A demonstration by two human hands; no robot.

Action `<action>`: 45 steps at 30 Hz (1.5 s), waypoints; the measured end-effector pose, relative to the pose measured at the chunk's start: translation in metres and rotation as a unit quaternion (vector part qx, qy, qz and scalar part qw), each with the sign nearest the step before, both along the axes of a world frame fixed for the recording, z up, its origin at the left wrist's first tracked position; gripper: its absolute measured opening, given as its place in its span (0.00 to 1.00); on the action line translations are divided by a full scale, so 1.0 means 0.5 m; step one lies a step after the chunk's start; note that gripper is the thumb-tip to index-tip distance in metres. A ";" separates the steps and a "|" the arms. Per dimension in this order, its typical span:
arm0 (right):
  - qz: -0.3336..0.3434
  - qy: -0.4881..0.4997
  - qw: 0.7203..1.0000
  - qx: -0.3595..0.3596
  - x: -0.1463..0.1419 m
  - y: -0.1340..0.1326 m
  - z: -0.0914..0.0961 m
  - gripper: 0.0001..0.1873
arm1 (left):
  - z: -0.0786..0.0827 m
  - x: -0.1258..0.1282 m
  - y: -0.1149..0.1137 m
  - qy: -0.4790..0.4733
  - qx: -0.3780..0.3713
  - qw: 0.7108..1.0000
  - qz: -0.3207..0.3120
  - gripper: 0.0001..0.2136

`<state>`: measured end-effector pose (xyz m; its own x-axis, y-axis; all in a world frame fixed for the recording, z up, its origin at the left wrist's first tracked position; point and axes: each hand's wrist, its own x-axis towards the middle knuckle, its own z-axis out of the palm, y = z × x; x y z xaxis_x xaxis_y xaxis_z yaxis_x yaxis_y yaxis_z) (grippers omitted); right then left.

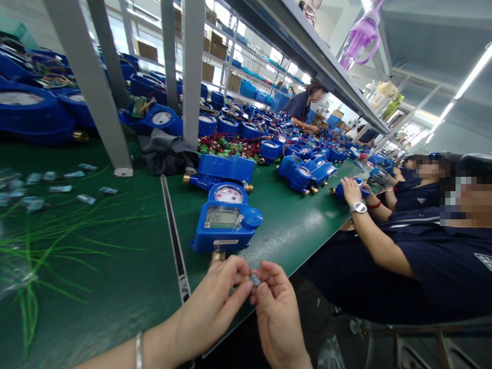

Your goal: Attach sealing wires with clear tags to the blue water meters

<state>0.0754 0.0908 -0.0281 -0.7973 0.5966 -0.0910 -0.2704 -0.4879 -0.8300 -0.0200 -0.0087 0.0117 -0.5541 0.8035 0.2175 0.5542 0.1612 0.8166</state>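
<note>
A small light-blue clear plastic seal (255, 280) is pinched between the fingertips of both hands, close to the table's front edge. My left hand (223, 289) is closed on it from the left, a bracelet on that wrist. From the right, my right hand (277, 302) closes on it with thumb and forefinger, the other fingers curled. Just beyond my hands sits a blue water meter (225, 225) with a grey display, a round dial and a brass end behind my left fingers. Fingers partly hide the seal.
Similar light-blue seals (85, 199) and thin green wires (57, 251) lie at left. A dark metal strip (175, 241) crosses the green table. Behind are more blue meters (305, 171), a dark cloth (167, 151) and shelf posts (191, 72). Co-workers (384, 246) sit along the right.
</note>
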 end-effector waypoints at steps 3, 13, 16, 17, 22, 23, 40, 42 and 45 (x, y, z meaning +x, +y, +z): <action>0.000 -0.007 1.000 0.017 0.001 0.002 -0.005 0.19 | -0.003 -0.006 0.002 -0.057 -0.007 0.998 -0.011 0.03; 0.013 -0.041 0.989 0.144 -0.001 0.006 0.001 0.24 | -0.025 -0.025 0.014 -0.302 0.039 0.952 -0.021 0.14; 0.002 -0.067 0.977 0.201 0.000 0.003 0.001 0.24 | -0.017 -0.027 0.014 -0.322 0.045 0.945 -0.036 0.13; -0.008 -0.069 0.974 0.216 0.000 0.002 0.000 0.24 | -0.014 -0.028 0.013 -0.325 0.041 0.944 -0.041 0.12; -0.058 -0.067 0.947 0.307 0.003 0.003 -0.010 0.24 | -0.004 -0.028 0.008 -0.325 0.017 0.944 -0.053 0.10; -0.072 -0.079 0.931 0.348 0.004 0.004 -0.013 0.21 | -0.003 -0.028 0.008 -0.319 0.015 0.946 -0.054 0.10; 0.077 -0.141 0.981 0.109 -0.013 -0.008 -0.005 0.13 | 0.009 -0.025 -0.007 -0.009 -0.026 0.997 -0.073 0.13; 0.003 -0.139 0.940 0.313 -0.007 -0.008 -0.010 0.10 | 0.008 -0.029 -0.006 -0.016 -0.025 0.998 -0.062 0.12; -0.099 -0.114 0.816 0.557 -0.001 -0.007 -0.018 0.09 | 0.006 -0.032 -0.005 -0.025 -0.022 0.998 -0.051 0.12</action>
